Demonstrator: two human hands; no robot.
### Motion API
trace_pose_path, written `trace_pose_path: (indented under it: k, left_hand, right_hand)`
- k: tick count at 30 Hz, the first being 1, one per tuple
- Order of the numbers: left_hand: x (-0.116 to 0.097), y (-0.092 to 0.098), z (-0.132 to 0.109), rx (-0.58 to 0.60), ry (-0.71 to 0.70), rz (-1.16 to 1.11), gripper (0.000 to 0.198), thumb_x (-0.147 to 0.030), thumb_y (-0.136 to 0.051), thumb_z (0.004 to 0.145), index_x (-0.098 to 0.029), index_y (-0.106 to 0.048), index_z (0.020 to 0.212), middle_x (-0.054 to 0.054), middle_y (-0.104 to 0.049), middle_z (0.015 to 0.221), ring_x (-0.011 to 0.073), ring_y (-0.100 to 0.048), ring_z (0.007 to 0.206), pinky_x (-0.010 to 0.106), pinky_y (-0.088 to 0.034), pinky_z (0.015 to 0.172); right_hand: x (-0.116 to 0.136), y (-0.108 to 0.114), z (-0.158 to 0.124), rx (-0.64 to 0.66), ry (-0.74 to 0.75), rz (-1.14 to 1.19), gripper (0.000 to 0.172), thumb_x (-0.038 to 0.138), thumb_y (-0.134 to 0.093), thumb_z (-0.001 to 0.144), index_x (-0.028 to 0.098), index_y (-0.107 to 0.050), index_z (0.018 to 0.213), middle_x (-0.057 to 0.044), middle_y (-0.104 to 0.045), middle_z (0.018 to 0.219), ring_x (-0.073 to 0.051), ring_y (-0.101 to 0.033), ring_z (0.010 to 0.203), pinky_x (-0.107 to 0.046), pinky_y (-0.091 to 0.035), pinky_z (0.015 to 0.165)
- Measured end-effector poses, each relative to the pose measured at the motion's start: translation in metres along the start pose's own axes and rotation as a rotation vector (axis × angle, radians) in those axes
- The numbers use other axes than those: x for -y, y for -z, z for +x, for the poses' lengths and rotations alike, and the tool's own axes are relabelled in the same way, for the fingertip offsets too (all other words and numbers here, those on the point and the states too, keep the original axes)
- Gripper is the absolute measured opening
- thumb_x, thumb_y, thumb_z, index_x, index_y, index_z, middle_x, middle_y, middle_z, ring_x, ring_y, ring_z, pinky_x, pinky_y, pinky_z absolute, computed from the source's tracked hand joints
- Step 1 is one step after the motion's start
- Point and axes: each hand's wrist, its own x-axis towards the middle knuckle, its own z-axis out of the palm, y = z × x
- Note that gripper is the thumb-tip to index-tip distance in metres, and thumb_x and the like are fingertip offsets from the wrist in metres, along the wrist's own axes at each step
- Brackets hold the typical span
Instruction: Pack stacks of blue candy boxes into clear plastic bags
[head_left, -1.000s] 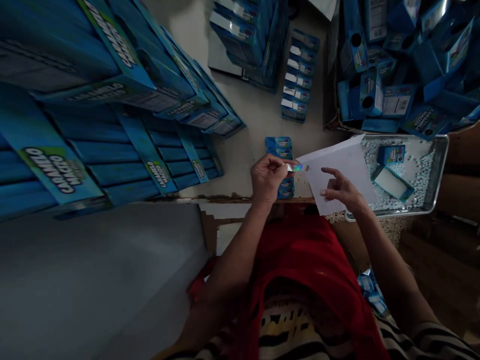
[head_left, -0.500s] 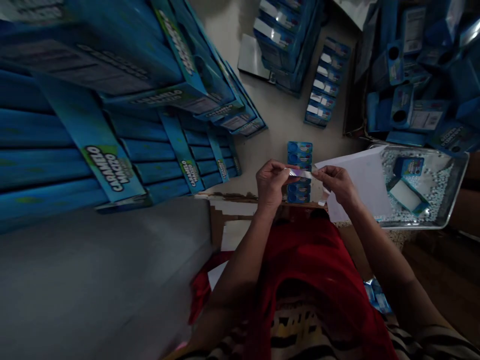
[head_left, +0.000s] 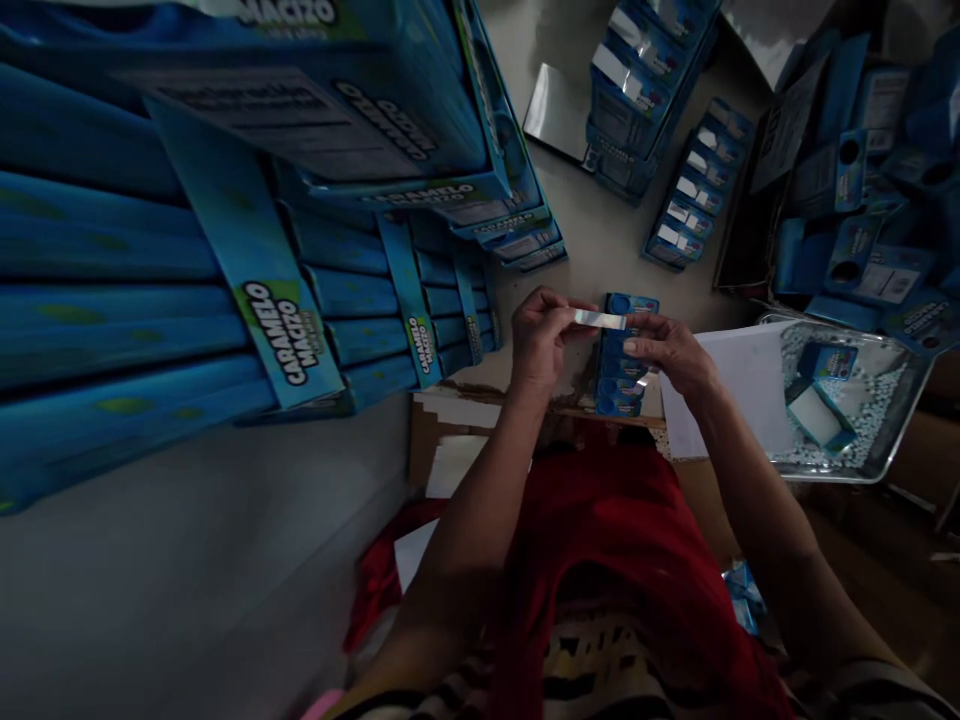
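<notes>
My left hand (head_left: 540, 335) pinches one end of a narrow, shiny white strip (head_left: 598, 319) between thumb and fingers. At the strip's other end, the thumb and fingers of my right hand (head_left: 671, 355) are closed on it. What the strip is made of I cannot tell. Just below and behind it lies a row of small blue boxes (head_left: 621, 392) at the table's near edge, partly covered by my right fingers. A white sheet of paper (head_left: 739, 385) lies right of my right hand.
Large stacked blue boxes (head_left: 292, 340) crowd the left. Further back stand a row of boxes with white labels (head_left: 686, 210) and a taller stack (head_left: 637, 90). On the right are a metal tray (head_left: 892, 440) with small white pellets and a container heaped with blue boxes (head_left: 847, 190).
The view has shifted, so the table things appear further right. Both hands keep hold of the strip, and my right fingers now overlap the row of boxes.
</notes>
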Motion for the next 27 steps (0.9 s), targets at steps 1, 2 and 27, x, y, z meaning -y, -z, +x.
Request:
trace_pose_path:
  k: [1,2,27]
  left_hand:
    - [0.000,0.000,-0.001,0.001,0.005,-0.012,0.032,-0.038,-0.072,0.066,-0.025,-0.047,0.079,0.000,-0.076,0.081,0.0199,-0.075,0.076,0.031,-0.064,0.065]
    - [-0.001,0.000,-0.002,0.004,0.008,-0.019,0.031,-0.037,-0.072,0.065,-0.025,-0.047,0.079,0.000,-0.076,0.081,0.0198,-0.075,0.075,0.031,-0.064,0.064]
    - [0.042,0.003,0.055,0.046,0.060,0.367,0.019,-0.032,-0.078,0.077,-0.021,-0.064,0.075,0.001,-0.071,0.069,0.0208,-0.073,0.067,0.028,-0.056,0.061]
  right_hand:
    - [0.000,-0.003,0.000,-0.016,0.002,-0.003,0.059,0.058,-0.100,0.051,0.022,-0.073,0.089,0.009,-0.049,0.058,-0.007,-0.034,0.050,-0.024,-0.024,0.046]
    - [0.000,-0.005,0.000,-0.039,0.008,-0.010,0.054,0.058,-0.099,0.053,0.021,-0.072,0.082,0.008,-0.048,0.057,-0.007,-0.032,0.049,-0.024,-0.022,0.046]
    - [-0.003,0.006,0.041,-0.634,0.039,-0.862,0.019,0.038,-0.072,0.083,0.021,-0.075,0.078,-0.004,-0.073,0.078,-0.021,-0.064,0.075,-0.032,-0.042,0.070]
